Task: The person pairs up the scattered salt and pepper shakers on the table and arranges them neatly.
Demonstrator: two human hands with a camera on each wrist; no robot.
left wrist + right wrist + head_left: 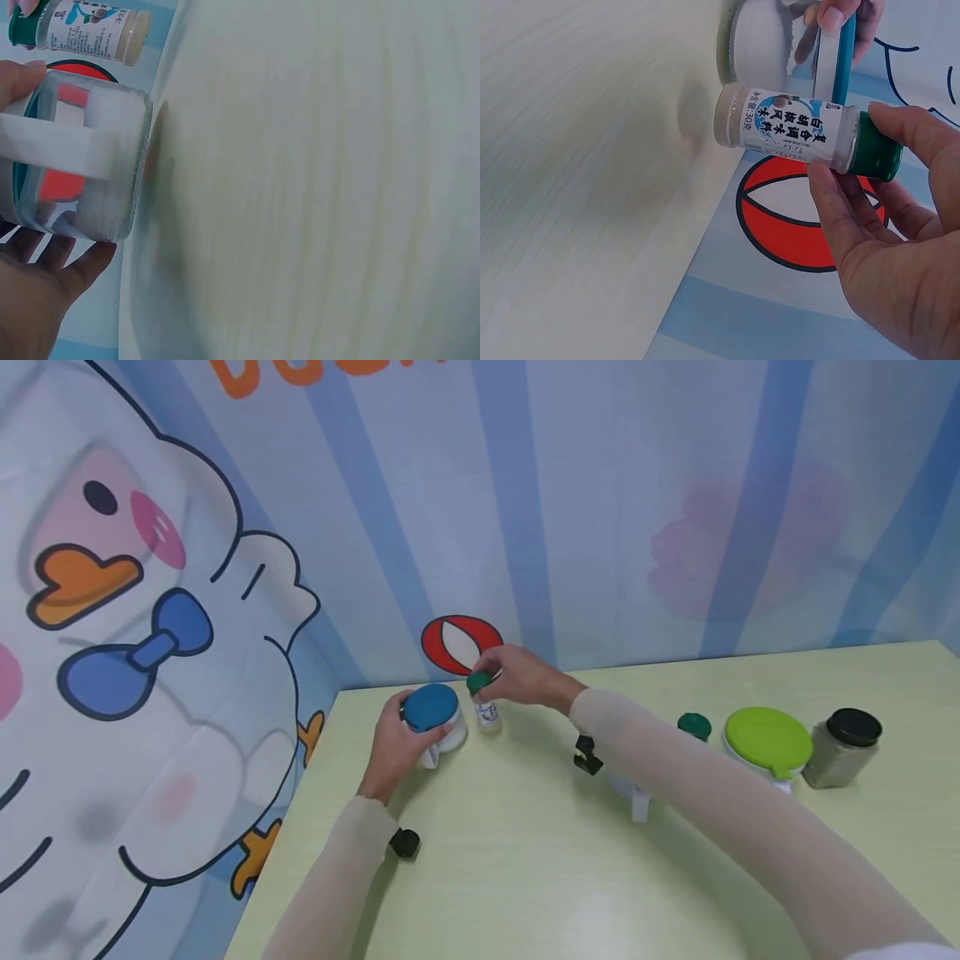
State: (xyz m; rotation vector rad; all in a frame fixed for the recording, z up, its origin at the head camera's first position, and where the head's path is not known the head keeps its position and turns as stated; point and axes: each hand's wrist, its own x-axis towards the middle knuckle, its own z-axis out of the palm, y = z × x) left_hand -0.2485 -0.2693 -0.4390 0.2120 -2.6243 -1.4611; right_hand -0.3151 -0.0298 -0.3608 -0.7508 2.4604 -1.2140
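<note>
At the back left of the table, my left hand grips a clear jar with a blue lid. The jar has a white handle and white contents. Just to its right, my right hand pinches a small seasoning bottle by its green cap. The bottle has a white printed label and pale powder inside. It leans slightly, close beside the jar. Whether either base touches the table cannot be told.
Right of my right forearm stand another green-capped bottle, a jar with a lime-green lid and a black-lidded jar. A white handle shows below the sleeve, its container mostly hidden. A printed backdrop rises behind the table.
</note>
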